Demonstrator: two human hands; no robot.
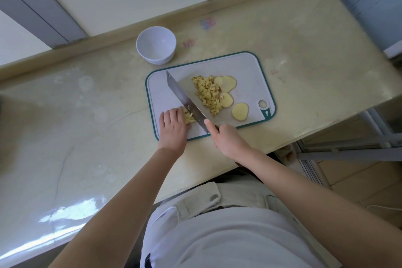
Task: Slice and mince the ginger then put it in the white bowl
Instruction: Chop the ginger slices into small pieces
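Observation:
A white cutting board point(245, 65) with a teal rim lies on the counter. On it sit a heap of minced ginger point(207, 93) and three round ginger slices point(227, 84) to its right. My left hand point(173, 128) presses curled fingers on a small bunch of ginger strips point(189, 118) at the board's near left. My right hand point(226, 139) grips the handle of a cleaver point(185, 100), whose blade lies against the strips beside my left fingers. The white bowl point(156, 44) stands empty beyond the board's far left corner.
The beige counter point(87, 115) runs left and right, with a wall ledge behind and its front edge near my body. A metal rack point(348, 146) stands below the counter's right end. Faint stickers point(207, 23) mark the counter beyond the board.

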